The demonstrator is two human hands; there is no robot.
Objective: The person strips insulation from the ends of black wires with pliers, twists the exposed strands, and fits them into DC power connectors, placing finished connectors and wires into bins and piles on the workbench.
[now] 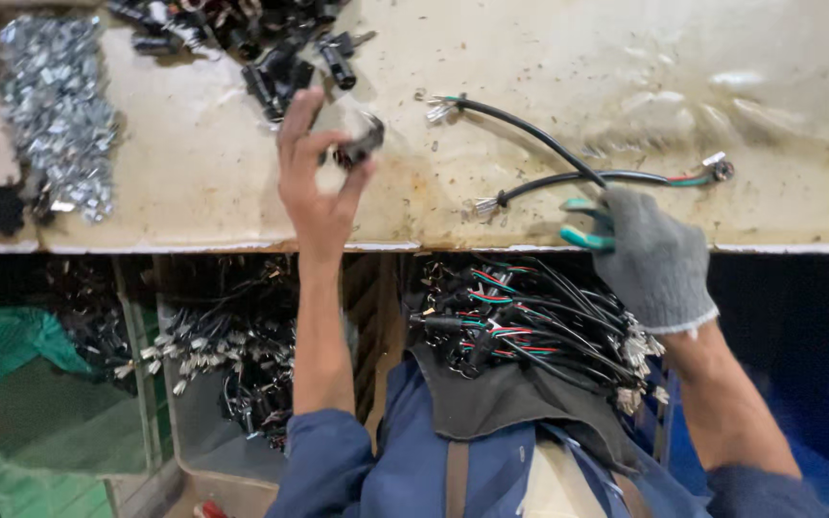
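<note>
Head view: stained workbench [626, 58], left hand [319, 182] pinching black connector [359, 149], gloved right hand [650, 254] gripping cable [549, 177]

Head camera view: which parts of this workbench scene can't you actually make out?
- Small black part in the left hand: blurred, fingers cover part of it.
- Gloved right hand: its grip on the black cables is hidden by the glove's back.
- Pile of black parts: cut by the top edge.
- Bin of wires: too dark for detail.
</note>
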